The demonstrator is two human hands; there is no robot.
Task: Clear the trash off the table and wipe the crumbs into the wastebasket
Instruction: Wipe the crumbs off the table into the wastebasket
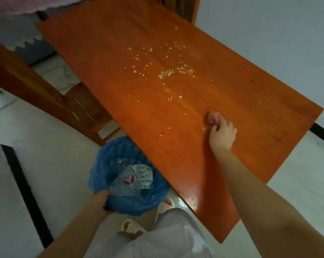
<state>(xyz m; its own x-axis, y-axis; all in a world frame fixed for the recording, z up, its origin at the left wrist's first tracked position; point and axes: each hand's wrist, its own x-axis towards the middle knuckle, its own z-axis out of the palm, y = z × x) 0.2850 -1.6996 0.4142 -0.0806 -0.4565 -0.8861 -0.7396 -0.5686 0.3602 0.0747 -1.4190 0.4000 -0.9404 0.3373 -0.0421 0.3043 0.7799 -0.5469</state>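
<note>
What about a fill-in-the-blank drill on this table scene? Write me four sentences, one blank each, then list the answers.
1. The right hand grips a small pink cloth on the ____ table.
2. The left hand holds the rim of the wastebasket, which is lined with a ____ bag.
3. The crumbs lie scattered on the ____.
4. The wastebasket stands on the ____, beside the table's edge.

Missing words: wooden; blue; table; floor
</note>
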